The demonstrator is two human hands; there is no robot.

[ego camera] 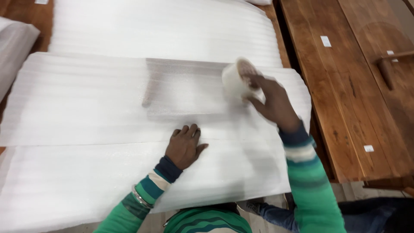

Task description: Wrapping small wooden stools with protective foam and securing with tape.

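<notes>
My left hand (184,146) lies flat, palm down, on white foam wrapping sheet (86,99) that covers a wide flat piece in front of me, pressing near a seam between two layers. My right hand (272,102) is raised just above the foam at the right and grips a roll of clear packing tape (237,78), which is blurred by motion. A strip of tape (189,86) shows as a duller, greyish band running left from the roll across the foam. Both sleeves are green, white and blue striped.
More foam-wrapped pieces lie beyond (164,26) and at the far left (13,47). Bare brown wooden boards (358,95) with small white stickers lie along the right side. My legs in jeans and a shoe (276,213) show at the bottom.
</notes>
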